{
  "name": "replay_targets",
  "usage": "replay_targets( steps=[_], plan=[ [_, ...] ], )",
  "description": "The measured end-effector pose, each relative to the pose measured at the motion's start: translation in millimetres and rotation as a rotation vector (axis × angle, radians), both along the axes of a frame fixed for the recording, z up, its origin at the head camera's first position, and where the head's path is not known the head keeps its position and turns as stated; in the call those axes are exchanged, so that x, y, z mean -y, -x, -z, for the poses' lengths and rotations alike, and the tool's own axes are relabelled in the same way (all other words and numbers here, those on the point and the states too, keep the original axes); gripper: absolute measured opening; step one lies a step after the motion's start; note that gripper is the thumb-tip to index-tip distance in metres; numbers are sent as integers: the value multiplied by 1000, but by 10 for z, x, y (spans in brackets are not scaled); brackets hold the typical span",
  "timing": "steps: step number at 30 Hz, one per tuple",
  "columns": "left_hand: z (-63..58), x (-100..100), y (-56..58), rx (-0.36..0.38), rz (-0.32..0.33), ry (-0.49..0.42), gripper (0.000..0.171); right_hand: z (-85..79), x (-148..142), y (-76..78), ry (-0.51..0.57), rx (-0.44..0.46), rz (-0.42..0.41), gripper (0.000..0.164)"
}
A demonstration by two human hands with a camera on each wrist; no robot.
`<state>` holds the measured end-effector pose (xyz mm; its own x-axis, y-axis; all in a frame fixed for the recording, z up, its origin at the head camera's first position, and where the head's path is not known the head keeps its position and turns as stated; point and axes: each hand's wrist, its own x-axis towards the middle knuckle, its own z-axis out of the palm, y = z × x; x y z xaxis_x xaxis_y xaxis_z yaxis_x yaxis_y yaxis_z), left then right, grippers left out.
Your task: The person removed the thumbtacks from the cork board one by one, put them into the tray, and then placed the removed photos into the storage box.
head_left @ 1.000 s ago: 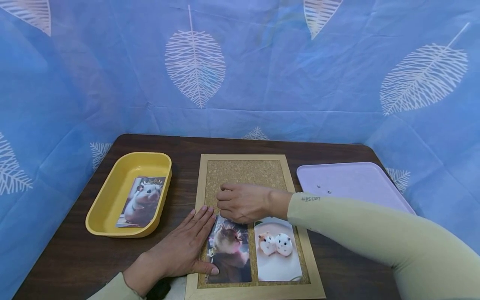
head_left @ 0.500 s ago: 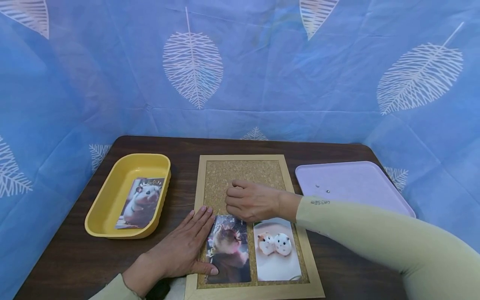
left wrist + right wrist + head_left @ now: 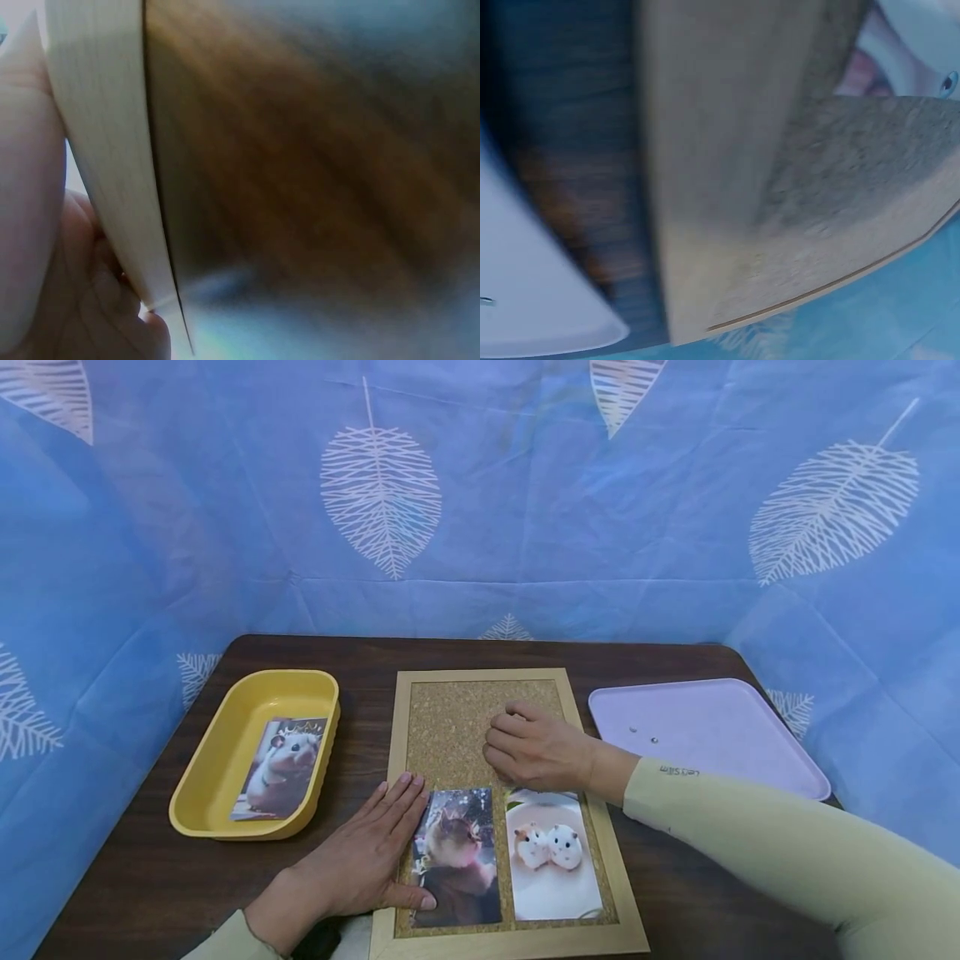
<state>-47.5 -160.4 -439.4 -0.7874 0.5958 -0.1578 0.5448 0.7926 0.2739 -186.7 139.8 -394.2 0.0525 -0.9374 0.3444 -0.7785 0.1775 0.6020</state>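
Your left hand (image 3: 360, 860) lies spread, fingers straight, on left edge of framed corkboard (image 3: 457, 718), thumb on dark photo (image 3: 459, 868); your right hand (image 3: 536, 747), fingers curled, is over cork just beyond 2-hamster photo (image 3: 557, 885), cannot tell if it pinches anything; 2 photos side by side on lower cork; yellow bin (image 3: 217, 768) at left holds crowned-hamster photo (image 3: 281, 772); purple tray (image 3: 720, 727) at right bears 2 tiny shiny bits (image 3: 654, 740)

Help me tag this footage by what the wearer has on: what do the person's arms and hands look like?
Both arms wear pale yellow-green sleeves, the right sleeve smooth and close-fitting, the left sleeve showing only near its cuff. Small dark lettering marks the right one near the wrist, too small to read surely. The left hand and right hand wear no gloves.
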Motion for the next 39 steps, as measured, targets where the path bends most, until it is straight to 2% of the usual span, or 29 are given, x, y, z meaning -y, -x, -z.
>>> replay_targets(
  steps=[22, 33, 39],
  plan=[
    [10, 4, -4, 18, -8, -10, 125, 15, -1041, 153, 282, 32, 227, 21],
    [23, -9, 3, 45, -15, 3, 126, 84, -1539, 132, 320, 70, 356, 26],
    [20, -15, 3, 46, -10, 0, 125, 130, -1758, 129, 298, 99, 438, 29]
  ],
)
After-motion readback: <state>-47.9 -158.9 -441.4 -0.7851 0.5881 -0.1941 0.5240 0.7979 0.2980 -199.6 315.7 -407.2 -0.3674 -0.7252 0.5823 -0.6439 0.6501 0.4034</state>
